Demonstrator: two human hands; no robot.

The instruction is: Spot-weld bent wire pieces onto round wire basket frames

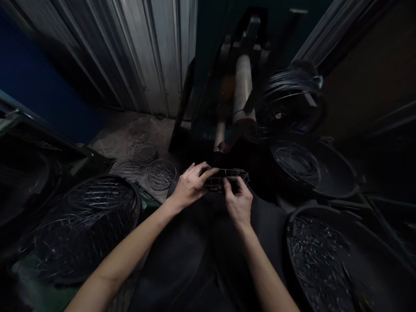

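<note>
A small wire basket (221, 178) is held between my two hands, just above my lap. Its thin metal wires form an open grid, and the lower part is dark and hard to make out. My left hand (192, 184) grips its left end, with the thumb and fingers on the top wires. On the right side, my right hand (238, 197) pinches the near edge, its thumb and fingertips closed together. Whether a tiny piece of wire is also between those fingertips, I cannot tell.
A machine with a metal cylinder (243, 82) stands ahead. To the right are a pan with a wire coil (295, 164) and a basin of small metal pieces (320, 255). Wire racks fill a container (97, 203) at left; round wire grids (160, 174) lie on the floor.
</note>
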